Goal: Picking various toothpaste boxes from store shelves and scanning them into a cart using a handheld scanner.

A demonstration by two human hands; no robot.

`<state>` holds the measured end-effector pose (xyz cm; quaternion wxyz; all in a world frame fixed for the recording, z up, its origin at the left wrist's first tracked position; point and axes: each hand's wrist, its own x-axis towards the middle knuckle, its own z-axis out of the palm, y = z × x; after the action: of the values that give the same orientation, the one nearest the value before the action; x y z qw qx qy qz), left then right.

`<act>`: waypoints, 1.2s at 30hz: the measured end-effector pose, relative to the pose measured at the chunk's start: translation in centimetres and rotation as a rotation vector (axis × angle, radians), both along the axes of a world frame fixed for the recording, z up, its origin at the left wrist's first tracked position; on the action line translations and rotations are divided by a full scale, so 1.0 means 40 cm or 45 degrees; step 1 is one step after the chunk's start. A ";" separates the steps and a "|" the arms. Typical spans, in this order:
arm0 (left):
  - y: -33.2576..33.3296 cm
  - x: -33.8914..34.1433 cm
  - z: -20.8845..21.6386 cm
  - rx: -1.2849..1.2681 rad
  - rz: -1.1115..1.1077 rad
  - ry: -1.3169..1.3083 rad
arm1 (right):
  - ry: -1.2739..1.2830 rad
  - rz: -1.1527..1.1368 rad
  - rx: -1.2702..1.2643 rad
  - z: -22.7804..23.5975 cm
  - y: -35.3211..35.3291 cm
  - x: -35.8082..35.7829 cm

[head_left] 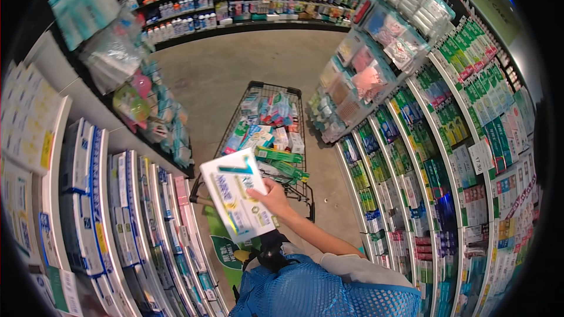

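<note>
Head view: right hand (271, 196) grip closed on white box (237, 194) above loaded cart (267, 129), between shelves (435, 158).

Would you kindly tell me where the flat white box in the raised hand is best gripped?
By its lower right edge, coming from the right, as the right hand has it. The white box is thin, flat and tilted, so thumb and fingers can pinch its faces there.

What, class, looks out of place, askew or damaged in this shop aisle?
Nothing is clearly damaged or spilled. The right hand holds a white box tilted above the cart, whose boxes lie loosely heaped rather than stacked. The shelves look orderly; their curve is lens bending.
</note>
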<state>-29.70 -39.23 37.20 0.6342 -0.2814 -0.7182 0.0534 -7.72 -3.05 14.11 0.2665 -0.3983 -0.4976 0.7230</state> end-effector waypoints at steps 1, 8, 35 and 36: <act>0.100 0.030 -0.061 0.105 -0.111 -0.176 | -0.049 -0.160 -0.062 -0.002 0.040 0.018; 0.373 0.054 -0.416 1.111 -0.696 -2.409 | -0.318 -0.619 0.550 -0.202 0.550 0.098; 0.992 0.027 -0.681 0.563 -0.908 -2.967 | -0.672 0.014 0.968 -0.333 0.502 0.058; 1.039 -0.004 -0.730 0.376 -0.970 -2.806 | -0.605 -0.013 0.971 -0.309 0.417 0.085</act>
<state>-29.85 2.35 8.00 -0.3282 -0.2959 -0.7475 -0.4960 -4.31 13.62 1.76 0.2761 -0.4292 -0.7739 0.3751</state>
